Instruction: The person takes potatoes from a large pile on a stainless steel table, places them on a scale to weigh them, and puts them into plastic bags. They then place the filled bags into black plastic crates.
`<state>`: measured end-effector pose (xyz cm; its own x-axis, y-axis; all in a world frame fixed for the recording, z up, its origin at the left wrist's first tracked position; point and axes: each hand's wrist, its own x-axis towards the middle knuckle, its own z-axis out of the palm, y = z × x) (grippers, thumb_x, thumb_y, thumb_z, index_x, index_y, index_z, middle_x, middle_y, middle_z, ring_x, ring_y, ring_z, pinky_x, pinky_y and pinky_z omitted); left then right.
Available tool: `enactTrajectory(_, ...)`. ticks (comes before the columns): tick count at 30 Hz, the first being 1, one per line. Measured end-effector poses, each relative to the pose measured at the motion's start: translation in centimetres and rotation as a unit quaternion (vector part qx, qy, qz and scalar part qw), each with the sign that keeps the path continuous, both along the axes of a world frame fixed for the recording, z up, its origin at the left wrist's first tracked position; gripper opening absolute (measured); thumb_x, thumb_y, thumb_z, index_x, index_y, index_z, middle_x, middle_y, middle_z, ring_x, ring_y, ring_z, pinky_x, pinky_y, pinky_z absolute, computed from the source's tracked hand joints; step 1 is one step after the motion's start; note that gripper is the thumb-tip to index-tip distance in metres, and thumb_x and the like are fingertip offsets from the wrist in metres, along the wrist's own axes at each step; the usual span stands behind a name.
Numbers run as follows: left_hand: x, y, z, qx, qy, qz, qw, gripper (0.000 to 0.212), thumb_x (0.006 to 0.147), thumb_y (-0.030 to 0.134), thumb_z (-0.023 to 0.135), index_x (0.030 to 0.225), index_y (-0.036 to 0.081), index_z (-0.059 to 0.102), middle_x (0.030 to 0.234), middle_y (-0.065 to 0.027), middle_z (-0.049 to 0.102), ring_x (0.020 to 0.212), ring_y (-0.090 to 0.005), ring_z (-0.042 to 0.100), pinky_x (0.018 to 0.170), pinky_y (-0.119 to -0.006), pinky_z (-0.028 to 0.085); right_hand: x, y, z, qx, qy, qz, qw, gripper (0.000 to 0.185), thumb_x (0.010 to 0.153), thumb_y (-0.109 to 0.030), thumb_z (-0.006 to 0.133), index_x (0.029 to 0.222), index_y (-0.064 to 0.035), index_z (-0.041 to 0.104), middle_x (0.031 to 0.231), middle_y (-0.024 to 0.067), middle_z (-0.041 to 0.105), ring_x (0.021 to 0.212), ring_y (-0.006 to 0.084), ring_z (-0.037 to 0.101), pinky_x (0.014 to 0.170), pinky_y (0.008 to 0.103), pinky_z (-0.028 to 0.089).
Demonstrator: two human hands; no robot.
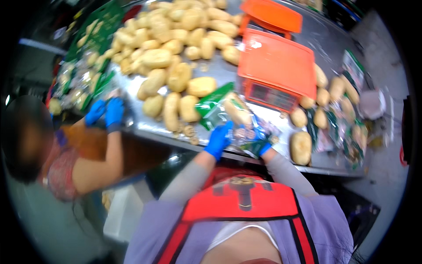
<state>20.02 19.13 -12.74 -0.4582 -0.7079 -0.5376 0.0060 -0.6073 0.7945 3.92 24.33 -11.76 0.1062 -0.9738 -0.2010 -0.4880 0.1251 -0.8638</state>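
Observation:
My left hand [219, 140], in a blue glove, pinches the near left side of a clear and green plastic bag [214, 102]. A pale peeled root [237, 112], which looks like lotus root, lies in the bag, with round cut ends showing near my hands. My right hand [264, 147], also in a blue glove, is at the bag's right side, mostly covered by plastic and dark green film. Whether its fingers grip the film cannot be told. Loose peeled roots [189, 109] lie just left of the bag. An orange scale [277, 69] stands beyond it.
A large pile of roots [158, 59] covers the back left of the metal table [207, 67]. Filled bags [341, 128] and loose roots lie at the right. A co-worker's gloved hands [107, 112] are at the left, beside more bags and a green crate [102, 29]. A white box [127, 211] stands below.

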Motion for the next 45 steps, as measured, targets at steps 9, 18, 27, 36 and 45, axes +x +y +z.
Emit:
enactTrajectory(9, -0.9, -2.6, 3.1, 0.029, -0.036, 0.039, 0.998, 0.027, 0.085, 0.023, 0.059, 0.104, 0.004, 0.058, 0.093, -0.0037, 0.058, 0.080, -0.0145, 0.055, 0.070, -0.027, 0.046, 0.5, -0.2, -3.9, 0.013, -0.454, -0.188, 0.871, 0.020, 0.081, -0.015, 0.052, 0.095, -0.0034, 0.062, 0.091, 0.0103, 0.063, 0.078, 0.0210, 0.058, 0.071, 0.0339, 0.047)
enactTrajectory(18, -0.1, -3.1, 1.2, 0.076, 0.110, 0.119, 0.984, 0.029, 0.087, 0.015, 0.055, 0.113, 0.003, 0.051, 0.105, -0.0080, 0.056, 0.095, -0.0194, 0.056, 0.082, -0.034, 0.048, -4.9, 5.9, 1.0, -0.027, -0.117, -0.206, 0.971, 0.018, 0.084, -0.013, 0.055, 0.096, -0.0031, 0.064, 0.089, 0.0093, 0.063, 0.080, 0.0157, 0.058, 0.071, 0.0312, 0.047)
enactTrajectory(27, -0.3, -2.8, 2.5, 0.063, 0.093, 0.116, 0.987, 0.025, 0.085, 0.017, 0.058, 0.104, 0.002, 0.055, 0.094, -0.0058, 0.057, 0.082, -0.0149, 0.055, 0.072, -0.029, 0.046, -19.8, 9.6, 5.2, -0.177, 0.426, -0.378, 0.803, 0.051, 0.067, -0.013, 0.071, 0.115, -0.0088, 0.053, 0.106, 0.0158, 0.052, 0.094, 0.0309, 0.051, 0.082, 0.0387, 0.042)
enactTrajectory(36, -0.8, -2.4, 3.5, 0.075, 0.081, 0.127, 0.986, 0.027, 0.086, 0.019, 0.057, 0.106, 0.002, 0.055, 0.096, -0.0062, 0.058, 0.084, -0.0163, 0.055, 0.074, -0.031, 0.046, -23.5, 7.7, 5.1, -0.051, 0.530, -0.405, 0.744, 0.054, 0.067, -0.019, 0.070, 0.117, -0.0120, 0.049, 0.102, 0.0130, 0.054, 0.091, 0.0330, 0.054, 0.076, 0.0407, 0.046)
enactTrajectory(45, -0.3, -2.7, 2.5, 0.082, 0.094, 0.124, 0.984, 0.027, 0.084, 0.017, 0.059, 0.106, 0.003, 0.056, 0.097, -0.0071, 0.059, 0.087, -0.0172, 0.057, 0.074, -0.032, 0.048, -17.4, 10.2, 8.8, -0.062, -0.278, -0.456, 0.843, 0.044, 0.081, -0.020, 0.061, 0.118, 0.0004, 0.050, 0.091, 0.0052, 0.058, 0.071, 0.0093, 0.054, 0.060, 0.0216, 0.045)
